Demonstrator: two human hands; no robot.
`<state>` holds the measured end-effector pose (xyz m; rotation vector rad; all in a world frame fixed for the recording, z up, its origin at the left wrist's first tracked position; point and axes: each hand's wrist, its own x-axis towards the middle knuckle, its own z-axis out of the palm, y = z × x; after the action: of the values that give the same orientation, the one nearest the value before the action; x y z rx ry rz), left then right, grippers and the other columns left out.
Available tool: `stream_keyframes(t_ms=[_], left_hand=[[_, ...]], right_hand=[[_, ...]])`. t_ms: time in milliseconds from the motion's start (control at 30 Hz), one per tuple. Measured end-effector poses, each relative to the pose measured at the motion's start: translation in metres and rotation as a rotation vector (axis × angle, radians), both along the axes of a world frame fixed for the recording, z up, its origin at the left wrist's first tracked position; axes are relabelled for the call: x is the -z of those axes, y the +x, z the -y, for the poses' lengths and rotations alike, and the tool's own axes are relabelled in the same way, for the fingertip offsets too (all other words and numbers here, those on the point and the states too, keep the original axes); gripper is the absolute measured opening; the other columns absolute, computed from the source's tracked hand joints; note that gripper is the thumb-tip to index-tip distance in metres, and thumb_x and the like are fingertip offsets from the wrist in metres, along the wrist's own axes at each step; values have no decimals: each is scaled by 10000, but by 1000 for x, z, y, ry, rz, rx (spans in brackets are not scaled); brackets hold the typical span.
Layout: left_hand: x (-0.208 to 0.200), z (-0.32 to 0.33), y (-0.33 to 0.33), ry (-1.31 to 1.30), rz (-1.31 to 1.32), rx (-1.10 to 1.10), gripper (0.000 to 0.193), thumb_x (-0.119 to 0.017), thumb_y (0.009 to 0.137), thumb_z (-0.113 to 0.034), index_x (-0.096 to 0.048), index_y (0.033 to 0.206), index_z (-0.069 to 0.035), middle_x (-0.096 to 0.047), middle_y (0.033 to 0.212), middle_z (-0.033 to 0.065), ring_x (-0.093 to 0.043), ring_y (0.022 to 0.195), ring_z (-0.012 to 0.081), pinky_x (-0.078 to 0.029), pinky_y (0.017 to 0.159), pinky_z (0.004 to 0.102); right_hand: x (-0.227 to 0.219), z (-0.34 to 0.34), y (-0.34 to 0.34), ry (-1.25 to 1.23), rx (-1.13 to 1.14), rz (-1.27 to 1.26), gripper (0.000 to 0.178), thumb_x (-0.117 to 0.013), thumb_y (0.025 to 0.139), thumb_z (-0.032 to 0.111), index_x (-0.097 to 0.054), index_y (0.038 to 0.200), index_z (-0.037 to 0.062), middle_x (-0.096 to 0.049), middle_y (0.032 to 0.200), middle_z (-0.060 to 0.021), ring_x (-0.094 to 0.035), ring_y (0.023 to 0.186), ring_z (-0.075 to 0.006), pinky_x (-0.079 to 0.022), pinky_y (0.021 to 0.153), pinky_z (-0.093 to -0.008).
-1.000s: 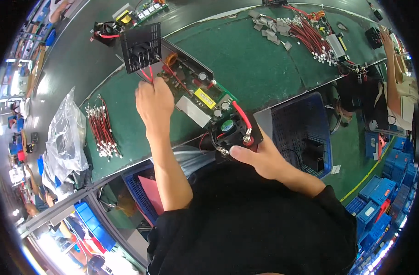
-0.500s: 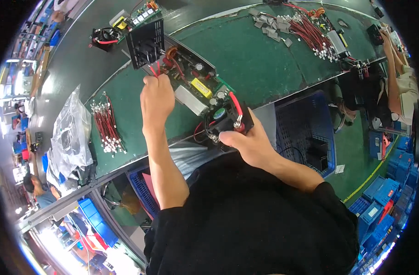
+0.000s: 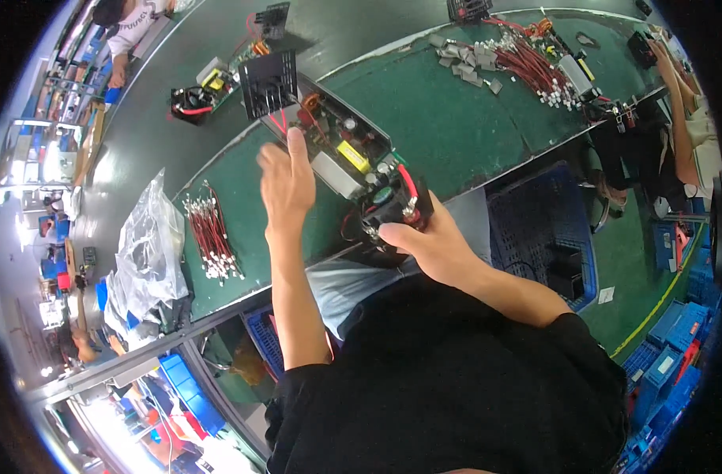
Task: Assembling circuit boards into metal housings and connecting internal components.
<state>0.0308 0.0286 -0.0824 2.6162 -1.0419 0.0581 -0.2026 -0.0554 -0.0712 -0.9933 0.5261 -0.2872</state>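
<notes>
On the green bench an opened metal housing [image 3: 361,118] holds a circuit board with a yellow transformer [image 3: 353,156], a copper coil and capacitors. A black end panel [image 3: 268,83] stands tilted at its far end, joined by thin red wires [image 3: 279,122]. Just nearer than those wires is my left hand [image 3: 288,186], thumb raised and fingers apart, slightly blurred, with nothing seen in it. My right hand [image 3: 444,245] grips the near black end panel [image 3: 392,212], which carries a round fan, a thick red cable [image 3: 408,182] and metal terminals. Its lower fingers are hidden behind the panel.
Left of the housing lie a bundle of red-black wires [image 3: 212,237] and a clear plastic bag [image 3: 149,253]. Another board assembly [image 3: 211,85] sits beyond. Grey pieces [image 3: 468,59] and more wires [image 3: 527,67] lie far right. A blue crate [image 3: 543,229] stands below the bench; co-workers sit nearby.
My left hand has let go of the thin red wires, and its fingers have spread. The right hand keeps its grip. The whole view has shifted slightly, and another black panel shows at the top.
</notes>
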Motion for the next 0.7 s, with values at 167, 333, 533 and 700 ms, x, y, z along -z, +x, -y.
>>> stream_keyframes(t_ms=[167,333,533,700], left_hand=[[14,22,104,-830,-235,-161,789,-205,1036,-576,-441,1322,120,-494,1365,235,-513,1185,363,-328,1079,426],[11,54,99,-909,-709,-32,935,-112,998,-677,-611,1192,89,-653,1155,121,-544,1081,218,-345,1054,323],[17,57,103,-798,-621,-153,900,-136,1004,-653,-619,1189,84,-647,1179,158,-545,1102,248,-357,1029,338],[12,51,111,-789,-906,-3,879,-195,1018,-634,-251,1498,100,-318,1564,160,-303,1439,236,-155,1194,326]], right_hand=[[-9,-6,-7,29,48,-42,386,-691,869,71,-503,1205,38,-586,984,4,-550,837,-67,-481,699,-243],[-5,-13,-19,38,179,-28,396,-670,870,24,-466,1210,11,-583,1029,-21,-552,899,-85,-482,816,-259],[-9,-8,-14,31,194,-40,337,-621,896,35,-498,1210,52,-605,1023,-30,-593,845,-95,-513,690,-251],[-15,16,1,13,142,-100,265,-595,923,55,-523,1176,18,-635,1030,-57,-639,874,-122,-556,683,-269]])
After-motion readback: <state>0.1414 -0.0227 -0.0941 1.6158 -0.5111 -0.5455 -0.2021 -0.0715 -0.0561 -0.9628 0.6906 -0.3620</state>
